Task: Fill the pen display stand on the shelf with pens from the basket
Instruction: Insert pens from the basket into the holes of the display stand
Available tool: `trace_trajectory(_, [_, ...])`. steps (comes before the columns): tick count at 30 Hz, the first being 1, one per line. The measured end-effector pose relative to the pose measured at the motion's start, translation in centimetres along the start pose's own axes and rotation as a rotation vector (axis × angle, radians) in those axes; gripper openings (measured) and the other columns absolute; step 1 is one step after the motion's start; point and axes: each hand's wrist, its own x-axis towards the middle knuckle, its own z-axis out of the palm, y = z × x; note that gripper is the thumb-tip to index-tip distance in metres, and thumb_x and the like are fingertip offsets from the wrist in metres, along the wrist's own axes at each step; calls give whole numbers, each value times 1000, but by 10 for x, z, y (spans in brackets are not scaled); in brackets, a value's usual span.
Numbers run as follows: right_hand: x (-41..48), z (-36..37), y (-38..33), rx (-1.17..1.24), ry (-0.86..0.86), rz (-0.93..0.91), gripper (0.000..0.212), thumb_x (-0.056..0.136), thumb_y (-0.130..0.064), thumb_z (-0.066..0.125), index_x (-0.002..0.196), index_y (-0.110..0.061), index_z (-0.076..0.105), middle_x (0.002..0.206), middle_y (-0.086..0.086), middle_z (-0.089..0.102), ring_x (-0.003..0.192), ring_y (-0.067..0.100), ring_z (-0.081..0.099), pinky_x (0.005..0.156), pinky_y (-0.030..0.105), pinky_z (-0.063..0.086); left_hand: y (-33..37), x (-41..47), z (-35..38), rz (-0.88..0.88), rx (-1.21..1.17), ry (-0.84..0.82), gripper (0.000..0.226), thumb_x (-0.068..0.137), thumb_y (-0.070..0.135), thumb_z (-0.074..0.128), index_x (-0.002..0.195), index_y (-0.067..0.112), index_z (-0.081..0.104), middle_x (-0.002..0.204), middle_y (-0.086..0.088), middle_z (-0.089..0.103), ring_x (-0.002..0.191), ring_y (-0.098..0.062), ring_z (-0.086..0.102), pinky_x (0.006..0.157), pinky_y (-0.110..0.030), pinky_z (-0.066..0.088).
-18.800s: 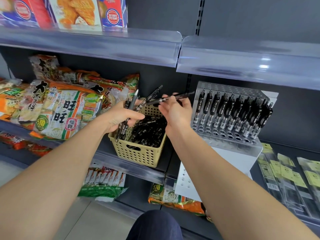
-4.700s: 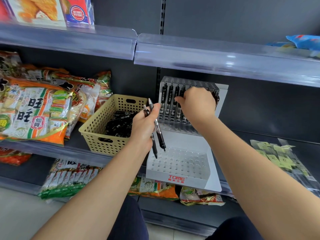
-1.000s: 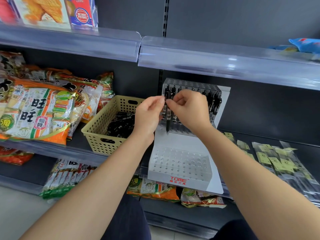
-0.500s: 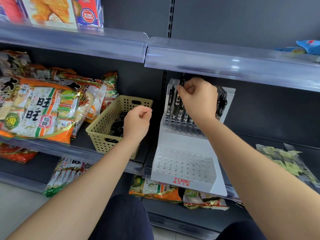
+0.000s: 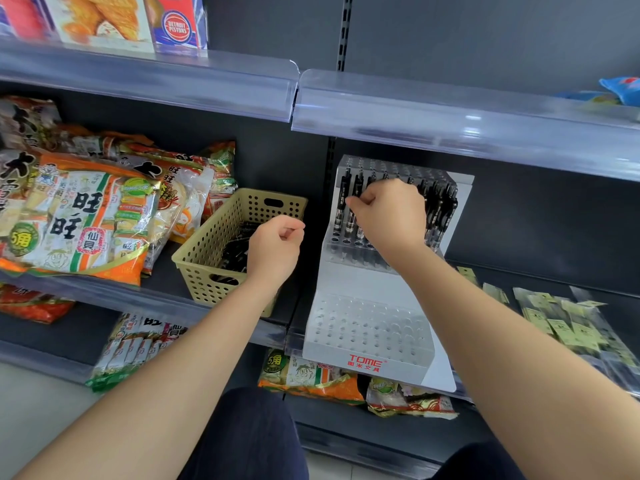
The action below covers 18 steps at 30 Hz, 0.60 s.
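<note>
A white tiered pen stand sits on the middle shelf. Its upper tier holds a row of black pens; the lower tier's holes are bare. My right hand is at the left of the upper tier, its fingers curled and pinching a black pen that stands upright in the row. To the left is a beige perforated basket with several black pens inside. My left hand hovers over the basket's right rim, curled into a fist and holding nothing.
Orange snack bags are piled left of the basket. Clear yellow-labelled packets lie right of the stand. A clear shelf edge overhangs the stand closely. More snack bags lie on the shelf below.
My right hand has come down a little with the pen into the upper tier. My left hand, emptied of its pens, stays over the basket.
</note>
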Motion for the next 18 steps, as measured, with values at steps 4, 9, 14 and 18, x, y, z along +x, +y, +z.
trace_trajectory(4, [3, 1, -1, -15, -15, 11, 44, 87, -30, 64, 51, -8, 50, 51, 11, 56, 46, 26, 51, 58, 31, 54, 0, 0, 0, 4, 17, 1, 16, 94, 17, 56, 103, 22, 68, 93, 11, 61, 80, 2, 52, 64, -11, 37])
trace_trajectory(9, [9, -6, -5, -70, -94, 0, 46, 88, -28, 64, 50, -10, 44, 52, 10, 55, 53, 29, 55, 61, 31, 54, 0, 0, 0, 19, 13, -2, 17, 94, 16, 56, 105, 20, 69, 90, 12, 61, 80, 2, 53, 65, -11, 38])
trace_trajectory(14, [11, -8, -12, -219, -177, -38, 50, 90, -27, 63, 53, -15, 32, 50, 2, 37, 62, 28, 49, 60, 30, 43, 2, 0, 1, 23, 19, 2, 17, 94, 15, 56, 104, 20, 69, 88, 12, 60, 79, 0, 53, 64, -11, 39])
trace_trajectory(18, [9, -5, -11, -246, -182, -42, 50, 92, -27, 62, 53, -14, 32, 50, 3, 37, 61, 28, 50, 61, 31, 46, 3, 1, 0, 21, 8, 4, 16, 94, 16, 56, 103, 21, 69, 86, 14, 60, 78, 1, 53, 64, -12, 39])
